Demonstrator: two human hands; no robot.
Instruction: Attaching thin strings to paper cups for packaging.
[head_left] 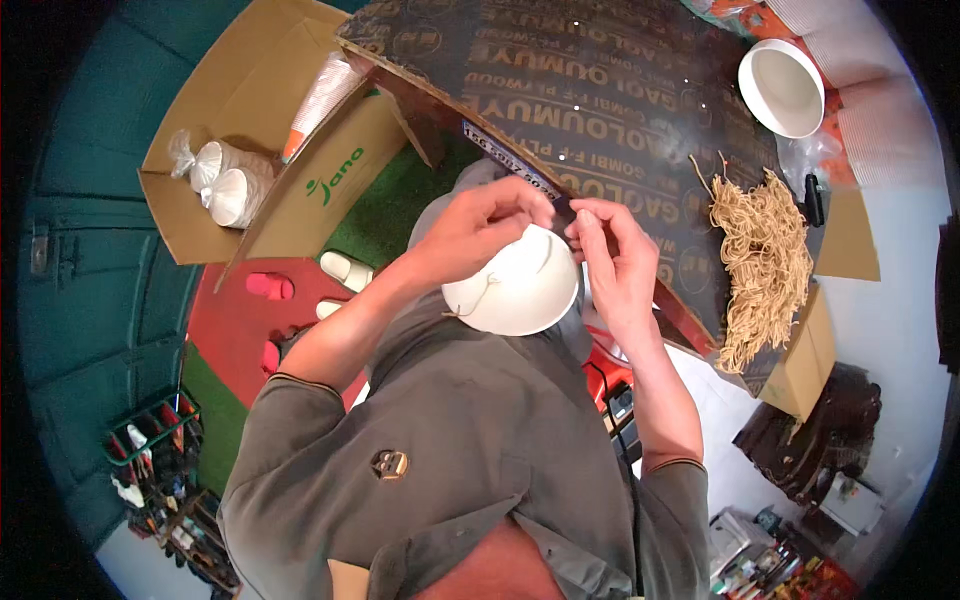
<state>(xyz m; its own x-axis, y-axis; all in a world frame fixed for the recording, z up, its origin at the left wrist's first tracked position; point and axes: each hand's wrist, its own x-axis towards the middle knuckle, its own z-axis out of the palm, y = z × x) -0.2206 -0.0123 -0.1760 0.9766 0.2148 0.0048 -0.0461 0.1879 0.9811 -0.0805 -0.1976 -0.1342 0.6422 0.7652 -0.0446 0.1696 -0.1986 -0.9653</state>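
Observation:
A white bowl [525,290] rests against my lap, its rounded outside turned up. A thin tan string [489,284] lies across its near left side, one end trailing past the edge. My left hand [490,228] is closed at the bowl's far left side, fingertips pinched by its edge. At the far right side my right hand [615,245] pinches with thumb and forefinger, close to the left fingertips. Whatever lies between the fingers is too small to make out. A large tangle of tan strings [762,265] lies on the dark plywood table [600,110].
Another white bowl [782,88] sits on the table's far right, near a black tool [813,200]. Stacked bowls in plastic wrap [235,185] stand in an open cardboard box [215,80] at left. Slippers [345,271] lie on the red mat [235,325].

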